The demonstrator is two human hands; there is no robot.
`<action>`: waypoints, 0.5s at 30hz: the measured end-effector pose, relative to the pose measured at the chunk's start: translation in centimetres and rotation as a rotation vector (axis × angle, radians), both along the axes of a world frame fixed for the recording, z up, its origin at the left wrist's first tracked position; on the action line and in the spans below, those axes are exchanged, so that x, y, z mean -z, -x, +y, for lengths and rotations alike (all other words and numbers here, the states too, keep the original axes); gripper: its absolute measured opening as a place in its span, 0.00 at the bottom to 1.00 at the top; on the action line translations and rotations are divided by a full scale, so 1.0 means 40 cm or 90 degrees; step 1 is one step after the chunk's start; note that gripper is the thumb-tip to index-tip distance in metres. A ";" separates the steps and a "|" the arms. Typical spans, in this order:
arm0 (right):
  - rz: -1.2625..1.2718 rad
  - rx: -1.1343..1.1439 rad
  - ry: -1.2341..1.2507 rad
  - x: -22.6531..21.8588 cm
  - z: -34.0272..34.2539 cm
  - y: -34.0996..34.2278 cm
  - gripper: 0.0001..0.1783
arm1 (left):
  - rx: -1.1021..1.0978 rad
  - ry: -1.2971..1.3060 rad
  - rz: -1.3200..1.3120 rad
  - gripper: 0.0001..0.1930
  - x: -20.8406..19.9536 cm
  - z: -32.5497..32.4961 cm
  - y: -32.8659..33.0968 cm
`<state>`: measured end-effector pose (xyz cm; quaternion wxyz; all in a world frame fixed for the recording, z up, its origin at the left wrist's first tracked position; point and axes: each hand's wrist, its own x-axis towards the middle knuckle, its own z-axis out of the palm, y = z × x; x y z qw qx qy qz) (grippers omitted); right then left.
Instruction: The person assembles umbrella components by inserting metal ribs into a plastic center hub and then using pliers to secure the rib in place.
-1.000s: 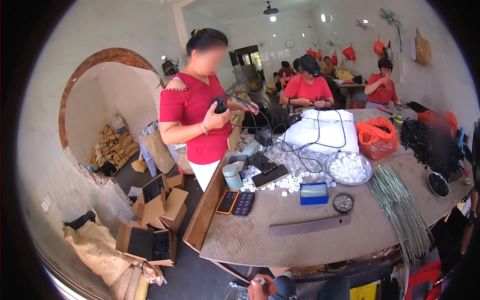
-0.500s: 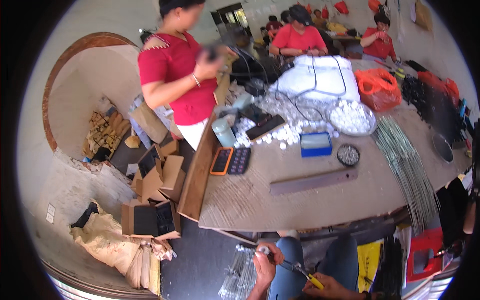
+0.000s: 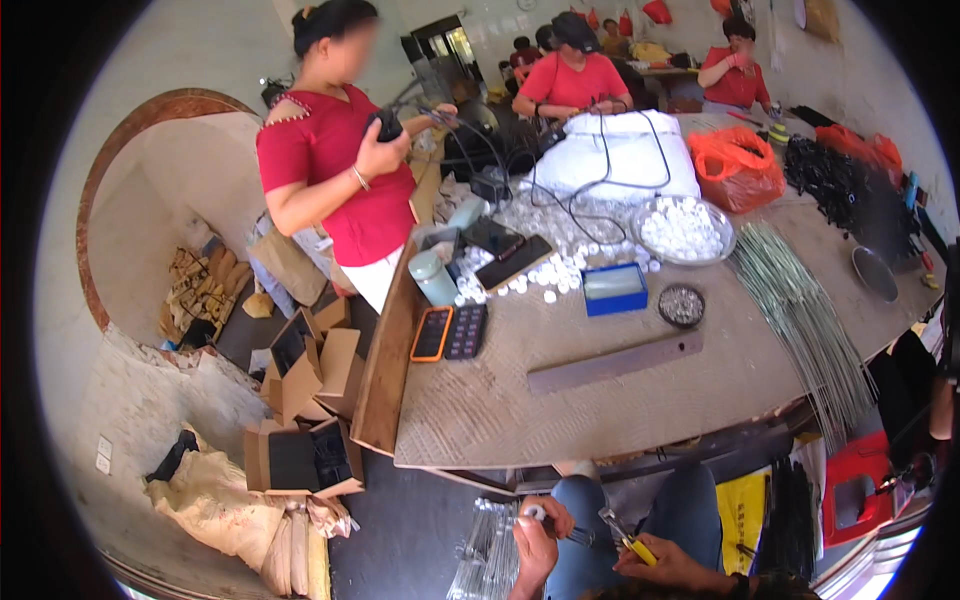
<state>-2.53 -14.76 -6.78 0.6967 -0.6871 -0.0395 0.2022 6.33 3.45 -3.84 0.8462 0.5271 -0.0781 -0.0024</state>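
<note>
White piece (image 3: pixel 536 513), small: sitting in the left hand (image 3: pixel 540 545), which is clasping it above the blue-trousered legs (image 3: pixel 690 512). Yellow-handled tool (image 3: pixel 637 548): being gripped by the right hand (image 3: pixel 675 565), its metal end pointing toward the left hand. Hands: standing apart. Counter (image 3: pixel 465 420), beyond: carrying a flat metal bar (image 3: pixel 612 364); thin rods (image 3: pixel 800 325) are overhanging its near edge at right.

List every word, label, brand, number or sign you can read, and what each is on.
No text is clear enough to quote.
Yellow sheet by the person's legs: dark printed marks, too small to read.
Yellow-handled tool in the right hand: no readable marks.
Orange-rimmed device on the table: no readable text.
</note>
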 end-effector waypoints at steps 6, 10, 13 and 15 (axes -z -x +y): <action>-0.093 0.054 -0.049 -0.015 -0.001 0.007 0.08 | -0.010 -0.025 0.019 0.26 0.064 -0.007 -0.005; 0.008 0.102 -0.151 -0.015 0.016 -0.007 0.07 | 0.009 -0.011 0.037 0.22 0.095 0.000 -0.020; 0.004 0.120 -0.151 -0.016 0.017 0.000 0.08 | -0.021 -0.048 0.069 0.21 0.076 0.002 -0.002; 0.000 0.123 -0.156 -0.030 0.014 -0.027 0.08 | 0.031 -0.001 0.054 0.20 0.123 0.018 -0.027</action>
